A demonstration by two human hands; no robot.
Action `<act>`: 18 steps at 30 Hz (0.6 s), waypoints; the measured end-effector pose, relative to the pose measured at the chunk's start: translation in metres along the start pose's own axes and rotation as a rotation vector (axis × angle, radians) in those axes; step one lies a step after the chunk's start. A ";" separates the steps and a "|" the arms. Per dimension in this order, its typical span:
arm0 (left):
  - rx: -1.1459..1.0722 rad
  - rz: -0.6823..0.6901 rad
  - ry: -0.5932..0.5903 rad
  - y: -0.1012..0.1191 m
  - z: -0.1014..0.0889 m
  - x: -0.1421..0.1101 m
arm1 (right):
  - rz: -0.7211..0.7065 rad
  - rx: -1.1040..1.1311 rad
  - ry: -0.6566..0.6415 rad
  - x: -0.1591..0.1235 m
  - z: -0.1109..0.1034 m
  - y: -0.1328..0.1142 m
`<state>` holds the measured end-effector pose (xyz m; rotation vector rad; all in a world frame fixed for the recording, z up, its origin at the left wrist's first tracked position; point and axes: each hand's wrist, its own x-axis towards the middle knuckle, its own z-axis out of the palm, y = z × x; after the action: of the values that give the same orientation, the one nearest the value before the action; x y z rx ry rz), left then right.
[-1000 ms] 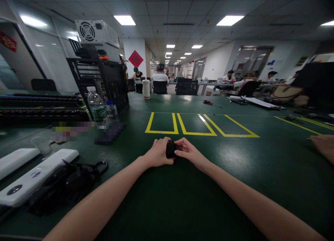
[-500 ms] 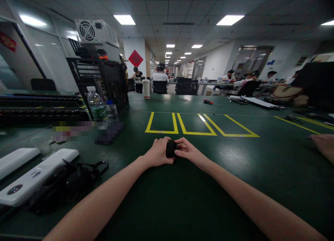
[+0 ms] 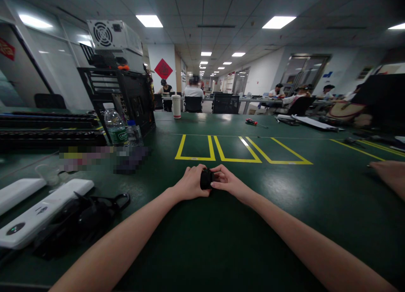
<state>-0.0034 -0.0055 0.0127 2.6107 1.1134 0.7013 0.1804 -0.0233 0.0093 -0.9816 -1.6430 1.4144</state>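
Note:
A small black rounded object (image 3: 206, 179) sits between my two hands, over the green table (image 3: 221, 241); its kind I cannot make out. My left hand (image 3: 190, 182) wraps round its left side, the thumb low and the fingers over the top. From the other side my right hand (image 3: 228, 179) pinches its right edge with thumb and fingertips. The far side of the object is hidden by my fingers. Just beyond my hands, yellow tape outlines (image 3: 195, 159) mark the table top.
A red-handled screwdriver (image 3: 251, 122) and a white cup (image 3: 176, 106) stand farther back. To the left are a black computer case (image 3: 136, 100), a water bottle (image 3: 115, 125), white devices (image 3: 47, 212) and black straps (image 3: 91, 216). Another person's hand (image 3: 390, 176) reaches in at right.
My hands keep their hold on the black object, with hardly any movement. The whole view has shifted very slightly.

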 end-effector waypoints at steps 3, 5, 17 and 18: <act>-0.005 0.016 0.004 -0.001 0.000 0.000 | -0.006 -0.014 0.026 -0.001 0.002 -0.002; -0.011 0.024 0.004 -0.002 0.000 0.000 | 0.001 -0.045 0.066 -0.001 0.005 -0.002; 0.031 0.016 0.030 -0.003 0.005 0.002 | -0.036 0.009 0.018 -0.001 0.002 -0.003; 0.030 0.020 0.028 -0.003 0.005 0.002 | -0.040 0.002 0.038 -0.001 0.003 -0.002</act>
<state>-0.0022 -0.0021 0.0079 2.6486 1.1159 0.7334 0.1778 -0.0255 0.0113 -0.9632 -1.6246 1.3631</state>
